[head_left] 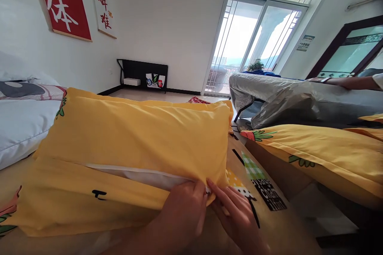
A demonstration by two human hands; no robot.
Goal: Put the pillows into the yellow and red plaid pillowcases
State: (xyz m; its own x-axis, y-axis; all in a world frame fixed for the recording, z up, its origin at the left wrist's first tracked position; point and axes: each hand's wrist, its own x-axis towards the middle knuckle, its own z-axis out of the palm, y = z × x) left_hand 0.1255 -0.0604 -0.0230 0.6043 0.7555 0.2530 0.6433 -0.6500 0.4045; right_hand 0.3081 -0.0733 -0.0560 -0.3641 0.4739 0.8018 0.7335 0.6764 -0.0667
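A yellow pillowcase lies across the table in front of me. Through its long opening shows a strip of white pillow. My left hand is closed on the fabric near the right end of that opening. Beside it, my right hand pinches the case's edge close to the lower right corner, its thumb tucked underneath. The fingertips of both hands nearly meet, and what lies between them is partly hidden. Printed carrot leaves show at the case's left end.
The brown tabletop carries printed patterns. Another yellow fabric piece with carrot prints lies at the right. Behind it, a person's hand rests on a grey-covered table. White bedding is at the left; a black shelf stands by the wall.
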